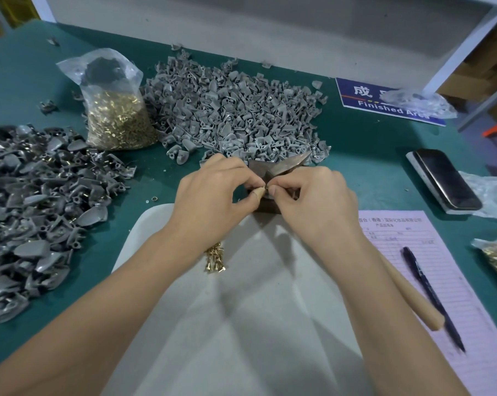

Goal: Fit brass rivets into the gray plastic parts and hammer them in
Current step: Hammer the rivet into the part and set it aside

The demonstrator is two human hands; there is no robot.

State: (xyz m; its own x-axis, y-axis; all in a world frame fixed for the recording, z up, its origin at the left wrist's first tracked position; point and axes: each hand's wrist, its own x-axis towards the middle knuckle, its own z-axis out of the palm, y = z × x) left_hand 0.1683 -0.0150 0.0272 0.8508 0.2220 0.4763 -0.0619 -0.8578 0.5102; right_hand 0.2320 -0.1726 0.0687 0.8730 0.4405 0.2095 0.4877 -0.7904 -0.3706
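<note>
At the far left, a heap of gray plastic parts with brass showing [38,207] is spread over the green table [384,155] up to its left edge. Behind it, a clear bag of brass rivets [115,115] is stood upright, touching the big pile of bare gray parts [233,112] that fills the middle back. A small cluster of loose brass rivets [215,260] is seen on the white sheet [255,310], just beside the left forearm. The left hand [213,195] is curled, its thumb (taped at the tip) and forefinger pinched on a small piece [265,186] at the centre; what that piece is cannot be told. The right hand [313,201] is curled likewise, pinching the same spot from the other side, above a dark block [270,208]. A hammer head [284,164] is seen just behind the fingers, its wooden handle [413,295] lying on a pink form [441,252] beside a pen [430,295]. Open green surface is left between the hands and a phone [444,180] near the right edge.
</note>
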